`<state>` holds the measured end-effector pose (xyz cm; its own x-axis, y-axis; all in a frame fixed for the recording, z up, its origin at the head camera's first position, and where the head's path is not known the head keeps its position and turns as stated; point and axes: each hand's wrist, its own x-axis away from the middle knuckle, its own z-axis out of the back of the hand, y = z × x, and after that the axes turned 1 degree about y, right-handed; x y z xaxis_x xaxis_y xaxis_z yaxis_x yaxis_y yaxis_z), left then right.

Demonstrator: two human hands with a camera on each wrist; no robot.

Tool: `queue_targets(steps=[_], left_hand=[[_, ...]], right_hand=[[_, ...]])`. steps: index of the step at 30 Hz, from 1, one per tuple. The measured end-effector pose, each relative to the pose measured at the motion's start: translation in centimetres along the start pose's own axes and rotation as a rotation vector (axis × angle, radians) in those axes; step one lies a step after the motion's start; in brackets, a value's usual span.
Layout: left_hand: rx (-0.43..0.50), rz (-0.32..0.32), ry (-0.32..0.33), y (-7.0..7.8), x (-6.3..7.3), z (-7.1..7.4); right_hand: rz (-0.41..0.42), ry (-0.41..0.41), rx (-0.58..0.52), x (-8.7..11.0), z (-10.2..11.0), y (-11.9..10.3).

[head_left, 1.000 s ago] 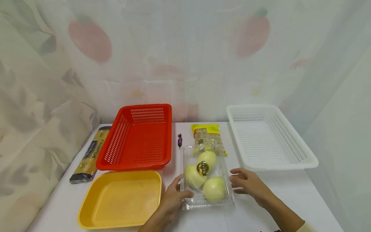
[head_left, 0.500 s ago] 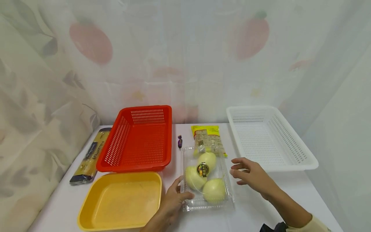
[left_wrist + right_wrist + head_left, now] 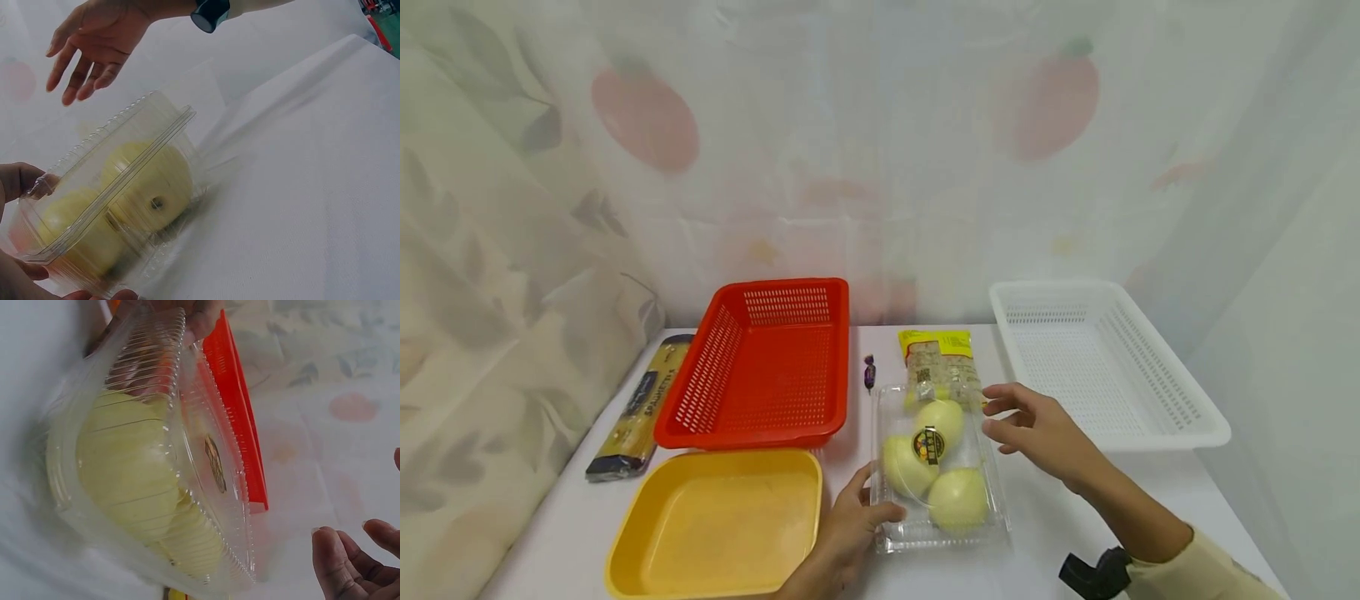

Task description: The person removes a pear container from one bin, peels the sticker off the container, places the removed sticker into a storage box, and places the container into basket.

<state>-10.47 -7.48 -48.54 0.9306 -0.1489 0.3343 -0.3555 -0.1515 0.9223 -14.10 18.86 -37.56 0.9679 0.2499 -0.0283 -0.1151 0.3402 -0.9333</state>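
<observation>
A clear plastic clamshell box with pale yellow-green round fruits inside and a round dark label lies at the table's centre. My left hand grips its near left side, thumb over the lid's edge and fingers along the side. In the left wrist view the ridged box wall shows with two fruits behind it. My right hand hovers at the box's far right side, fingers loosely bent, holding nothing. The right wrist view shows its fingertips apart from the box.
A red basket and yellow tray stand on the left, with a spaghetti packet beyond them. A white basket stands at right. Behind the box lie a yellow-topped bag and a purple-wrapped candy.
My right hand has risen away from the box's right side and moved toward its far end. My left hand keeps its grip. The whole head view has shifted slightly.
</observation>
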Motion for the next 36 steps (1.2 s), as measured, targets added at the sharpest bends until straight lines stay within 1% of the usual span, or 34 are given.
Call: queue_targets(steps=[6,14,21,29,31,36], left_hand=[[-0.004,0.001,0.000,-0.1,-0.1,0.0],[-0.010,0.008,0.008,0.0,-0.1,-0.1],[-0.012,0.019,0.017,0.1,0.0,-0.1],[-0.028,0.039,0.029,0.3,0.0,-0.1],[-0.036,0.039,0.033,0.2,0.0,-0.1],[-0.036,0.029,0.028,0.1,0.0,-0.1]], right_hand=[[0.053,-0.004,0.007,-0.9,-0.7,-0.3],[0.116,-0.032,0.053,-2.4,-1.5,0.1],[0.168,-0.100,0.072,-3.6,-2.1,0.6],[0.234,-0.246,0.105,-5.0,-3.2,2.3],[0.249,-0.257,0.129,-5.1,-3.5,2.7],[0.289,-0.253,0.189,-5.7,-3.9,3.2]])
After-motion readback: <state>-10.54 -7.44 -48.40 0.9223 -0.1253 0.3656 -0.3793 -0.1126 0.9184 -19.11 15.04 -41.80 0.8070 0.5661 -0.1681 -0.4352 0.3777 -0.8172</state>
